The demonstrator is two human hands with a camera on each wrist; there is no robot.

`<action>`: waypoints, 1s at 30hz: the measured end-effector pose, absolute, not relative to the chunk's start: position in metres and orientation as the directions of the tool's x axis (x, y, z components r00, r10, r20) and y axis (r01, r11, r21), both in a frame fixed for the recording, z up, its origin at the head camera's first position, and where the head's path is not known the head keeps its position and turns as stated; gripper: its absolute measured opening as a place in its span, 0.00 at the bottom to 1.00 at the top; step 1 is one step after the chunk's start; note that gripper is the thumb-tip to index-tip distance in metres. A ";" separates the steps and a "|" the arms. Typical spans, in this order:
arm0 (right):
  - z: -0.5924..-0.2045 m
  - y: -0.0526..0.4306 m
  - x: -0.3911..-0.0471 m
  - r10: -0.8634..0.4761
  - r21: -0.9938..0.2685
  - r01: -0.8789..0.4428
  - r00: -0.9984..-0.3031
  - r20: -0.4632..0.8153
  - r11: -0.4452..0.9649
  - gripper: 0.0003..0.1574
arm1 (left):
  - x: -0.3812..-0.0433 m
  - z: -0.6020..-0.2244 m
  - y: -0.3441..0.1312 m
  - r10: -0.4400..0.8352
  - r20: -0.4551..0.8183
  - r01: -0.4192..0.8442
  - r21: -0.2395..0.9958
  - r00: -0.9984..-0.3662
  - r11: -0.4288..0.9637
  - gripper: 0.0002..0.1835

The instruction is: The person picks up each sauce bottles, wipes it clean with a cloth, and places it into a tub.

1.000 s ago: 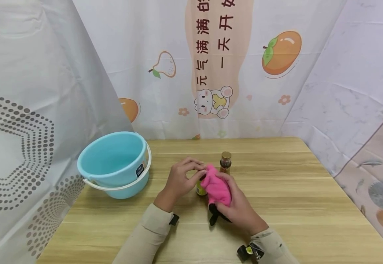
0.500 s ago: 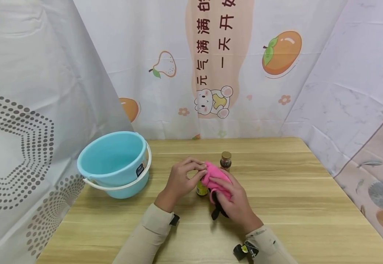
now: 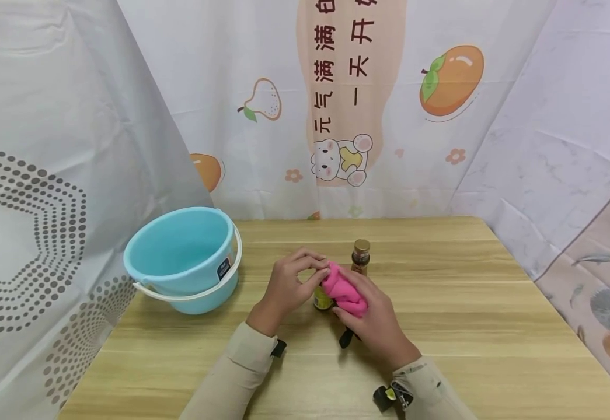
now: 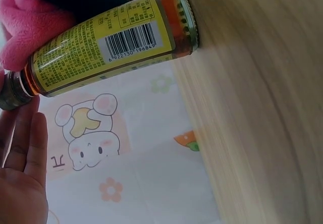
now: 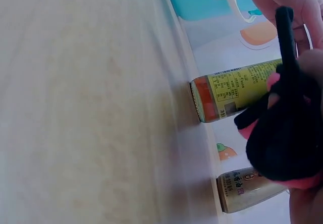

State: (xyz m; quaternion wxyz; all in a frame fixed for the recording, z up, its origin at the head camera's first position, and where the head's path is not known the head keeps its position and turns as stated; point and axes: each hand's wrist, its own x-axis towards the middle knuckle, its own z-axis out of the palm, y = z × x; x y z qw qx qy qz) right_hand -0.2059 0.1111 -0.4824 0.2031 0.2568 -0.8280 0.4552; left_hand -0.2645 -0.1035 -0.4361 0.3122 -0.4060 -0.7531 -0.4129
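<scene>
My left hand [image 3: 291, 286] pinches the dark cap of a glass bottle [image 4: 106, 45] with a yellow label and orange-red contents. The bottle stands upright on the table. My right hand [image 3: 375, 312] grips a soft pink fleece thing [image 3: 342, 290] with black parts [image 5: 287, 128] and black strap-like ends. It lies against the bottle's upper side, just below the left fingers. In the head view the pink fabric and the hands cover most of this bottle, leaving only its lower yellow part visible.
Behind the right hand stands a second, narrower bottle [image 3: 361, 255] with a gold cap. A light blue bucket [image 3: 191, 284] with a white handle is at the left of the wooden table [image 3: 473, 326]. Printed curtains [image 3: 262, 163] hang behind the table and at its sides.
My right hand has shifted slightly around the bottle and regripped the pink fabric, which is now bunched smaller, with less black showing. The left hand has stayed at the cap.
</scene>
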 end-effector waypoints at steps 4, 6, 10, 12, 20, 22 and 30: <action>-0.485 0.111 -0.208 -0.197 -0.654 -0.585 -0.798 0.570 0.480 0.49 | -0.266 -0.438 -0.104 0.351 0.806 0.868 0.367 -0.476 0.334 0.03; -0.487 0.111 -0.208 -0.192 -0.673 -0.570 -0.811 0.553 0.471 0.47 | -0.267 -0.439 -0.104 0.349 0.806 0.867 0.370 -0.478 0.334 0.03; -0.489 0.111 -0.207 -0.169 -0.740 -0.506 -0.858 0.486 0.443 0.45 | -0.268 -0.440 -0.104 0.349 0.804 0.866 0.376 -0.482 0.331 0.02; -0.490 0.110 -0.206 -0.150 -0.775 -0.461 -0.884 0.443 0.432 0.44 | -0.268 -0.440 -0.104 0.351 0.804 0.866 0.374 -0.481 0.332 0.02; -0.490 0.108 -0.202 -0.077 -0.877 -0.272 -0.962 0.263 0.395 0.39 | -0.268 -0.440 -0.104 0.351 0.810 0.871 0.360 -0.470 0.334 0.02; -0.490 0.108 -0.202 -0.073 -0.892 -0.242 -0.970 0.232 0.383 0.39 | -0.268 -0.441 -0.104 0.350 0.810 0.871 0.362 -0.470 0.331 0.02; -0.493 0.108 -0.204 -0.064 -0.916 -0.178 -0.984 0.166 0.360 0.40 | -0.268 -0.440 -0.104 0.349 0.805 0.865 0.371 -0.481 0.337 0.04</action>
